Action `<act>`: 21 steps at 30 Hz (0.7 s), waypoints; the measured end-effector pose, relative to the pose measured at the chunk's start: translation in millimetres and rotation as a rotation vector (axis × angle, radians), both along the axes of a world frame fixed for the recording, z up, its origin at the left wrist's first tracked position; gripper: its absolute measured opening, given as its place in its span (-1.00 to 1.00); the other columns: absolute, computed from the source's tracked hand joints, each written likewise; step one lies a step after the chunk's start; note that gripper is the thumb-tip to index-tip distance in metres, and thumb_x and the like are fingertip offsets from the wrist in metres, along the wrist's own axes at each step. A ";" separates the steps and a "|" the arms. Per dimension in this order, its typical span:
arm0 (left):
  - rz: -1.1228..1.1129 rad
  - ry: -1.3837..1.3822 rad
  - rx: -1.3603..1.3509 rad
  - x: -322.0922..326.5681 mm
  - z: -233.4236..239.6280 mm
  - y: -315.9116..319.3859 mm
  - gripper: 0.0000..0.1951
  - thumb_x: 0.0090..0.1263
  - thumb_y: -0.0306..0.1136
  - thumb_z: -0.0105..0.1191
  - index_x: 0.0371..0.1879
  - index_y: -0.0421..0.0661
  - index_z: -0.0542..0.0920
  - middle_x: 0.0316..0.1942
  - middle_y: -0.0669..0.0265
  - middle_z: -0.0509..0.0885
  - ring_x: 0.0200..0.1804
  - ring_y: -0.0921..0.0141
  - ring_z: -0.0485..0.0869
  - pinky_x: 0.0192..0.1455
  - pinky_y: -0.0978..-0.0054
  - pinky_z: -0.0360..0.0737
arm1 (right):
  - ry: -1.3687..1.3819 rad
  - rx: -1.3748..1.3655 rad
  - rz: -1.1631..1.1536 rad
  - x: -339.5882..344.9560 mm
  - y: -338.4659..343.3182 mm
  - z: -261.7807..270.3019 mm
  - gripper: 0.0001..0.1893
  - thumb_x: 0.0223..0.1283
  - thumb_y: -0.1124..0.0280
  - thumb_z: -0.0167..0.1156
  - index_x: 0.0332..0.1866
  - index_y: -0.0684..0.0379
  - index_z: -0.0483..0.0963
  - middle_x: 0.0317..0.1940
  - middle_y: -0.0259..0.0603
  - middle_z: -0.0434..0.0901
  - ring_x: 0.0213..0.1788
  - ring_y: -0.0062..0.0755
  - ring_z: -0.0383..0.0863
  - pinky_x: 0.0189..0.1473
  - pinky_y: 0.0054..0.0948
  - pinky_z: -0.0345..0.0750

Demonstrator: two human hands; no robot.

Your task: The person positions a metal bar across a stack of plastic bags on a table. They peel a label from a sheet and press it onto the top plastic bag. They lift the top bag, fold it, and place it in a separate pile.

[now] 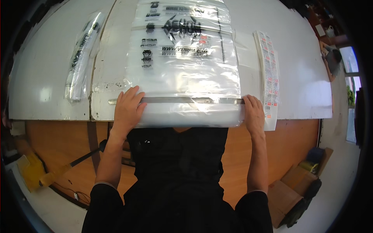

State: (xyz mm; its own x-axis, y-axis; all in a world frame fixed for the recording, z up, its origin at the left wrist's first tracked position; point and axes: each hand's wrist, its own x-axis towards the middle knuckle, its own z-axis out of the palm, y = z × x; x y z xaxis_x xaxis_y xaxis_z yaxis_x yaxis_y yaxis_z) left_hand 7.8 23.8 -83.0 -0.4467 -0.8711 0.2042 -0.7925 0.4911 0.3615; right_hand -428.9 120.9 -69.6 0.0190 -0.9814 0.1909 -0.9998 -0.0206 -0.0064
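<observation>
Clear plastic bags with black print lie flat in a stack before me, their near end at the table's front edge. A narrow metal bar lies crosswise over the plastic. My left hand rests on the bar near its left end, fingers spread and pointing away from me, at the left edge of the plastic. The right end of the bar is under the fingertips of my right hand, beside the right edge of the plastic. Whether either hand grips the bar or only presses on it, I cannot tell.
A rolled bundle of printed plastic lies on the white table at the left. Strips of printed labels lie at the right, overhanging the front edge. Cardboard boxes stand on the floor at the lower right. A person is at the far right.
</observation>
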 end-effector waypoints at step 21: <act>-0.063 -0.005 0.095 72.6 16.5 5.0 -0.64 0.14 -0.59 0.20 -0.03 -0.12 0.67 -0.07 0.21 0.64 -0.03 0.14 0.59 0.06 0.23 0.52 | -0.079 0.061 0.103 -9.4 26.1 7.9 -0.60 0.10 0.68 0.11 0.11 0.25 0.50 -0.03 -0.11 0.52 0.07 -0.04 0.51 0.17 -0.18 0.49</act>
State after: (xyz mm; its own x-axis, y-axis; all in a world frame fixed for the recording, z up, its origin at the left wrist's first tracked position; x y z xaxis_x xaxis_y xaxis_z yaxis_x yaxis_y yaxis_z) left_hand 80.4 28.8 -66.5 -0.5018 -0.8566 0.1197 -0.7632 0.5037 0.4049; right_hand -438.3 147.0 -61.7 0.1078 -0.9849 0.1356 -0.9887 -0.1205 -0.0896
